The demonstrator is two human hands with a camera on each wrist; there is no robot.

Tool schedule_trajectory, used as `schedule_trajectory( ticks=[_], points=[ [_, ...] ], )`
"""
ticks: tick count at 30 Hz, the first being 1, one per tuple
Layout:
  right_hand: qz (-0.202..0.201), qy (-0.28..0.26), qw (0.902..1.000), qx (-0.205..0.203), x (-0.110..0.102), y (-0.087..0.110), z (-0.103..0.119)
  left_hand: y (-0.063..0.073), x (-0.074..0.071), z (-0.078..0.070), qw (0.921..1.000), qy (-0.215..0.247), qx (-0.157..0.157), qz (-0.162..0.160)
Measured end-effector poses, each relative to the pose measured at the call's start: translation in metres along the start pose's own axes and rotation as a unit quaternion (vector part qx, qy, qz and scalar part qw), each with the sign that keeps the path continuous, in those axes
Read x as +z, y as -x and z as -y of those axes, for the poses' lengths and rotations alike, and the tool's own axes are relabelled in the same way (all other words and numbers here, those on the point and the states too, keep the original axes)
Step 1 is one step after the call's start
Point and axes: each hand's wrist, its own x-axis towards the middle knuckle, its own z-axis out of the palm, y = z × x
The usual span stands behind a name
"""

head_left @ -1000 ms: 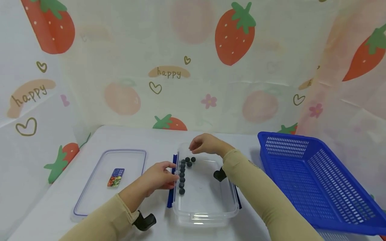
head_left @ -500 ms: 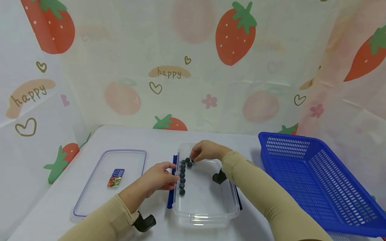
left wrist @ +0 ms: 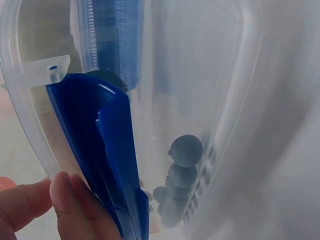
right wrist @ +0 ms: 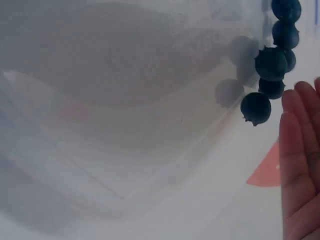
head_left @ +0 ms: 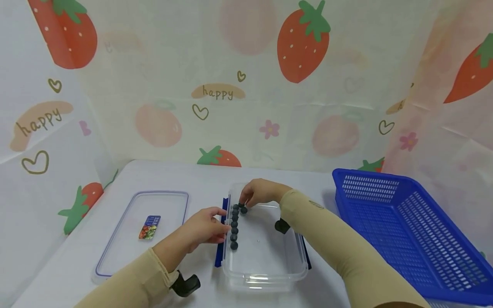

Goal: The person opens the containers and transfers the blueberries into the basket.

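Strawberry-print sheeting point(head_left: 173, 64) closes off the back and sides of the white counter point(head_left: 208, 182) I'm watching. Biggest on it is the blue basket point(head_left: 393, 231), off to the right, then the clear box point(head_left: 265, 244) and the clear lid point(head_left: 131, 252) lying left of it. I have the left hand point(head_left: 208, 226) gripping the box's side edge by its blue latch point(left wrist: 115, 132), much as a second ago. What has changed is the right hand point(head_left: 259, 191): it hovered above the far-left corner, and now it is down among the dark berries point(head_left: 234, 224), so I judge the work has gone from reaching to handling. Its fingers look extended, curled round nothing; whether their tips touch a berry I can't tell. Berries line the box's left side, and of three I saw beside the row earlier, the rightmost is now lost behind those fingers in my head view
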Motion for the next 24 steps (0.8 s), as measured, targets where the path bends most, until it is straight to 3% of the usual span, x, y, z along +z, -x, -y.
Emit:
schedule_trajectory(
  ticks=[6,15,24],
  points=[
    [0.008,0.017,0.9998,-0.004,0.003,-0.002,0.001,0.0,0.0,0.0,1.0,0.003,0.0,0.001],
    [0.008,0.0,0.9998,0.017,0.007,-0.002,-0.002,0.003,0.0,-0.002,1.0,0.004,0.002,0.006],
    [0.051,-0.03,0.9977,0.034,0.013,-0.001,-0.006,0.002,-0.001,0.001,0.9999,0.007,0.005,0.008]
  ],
)
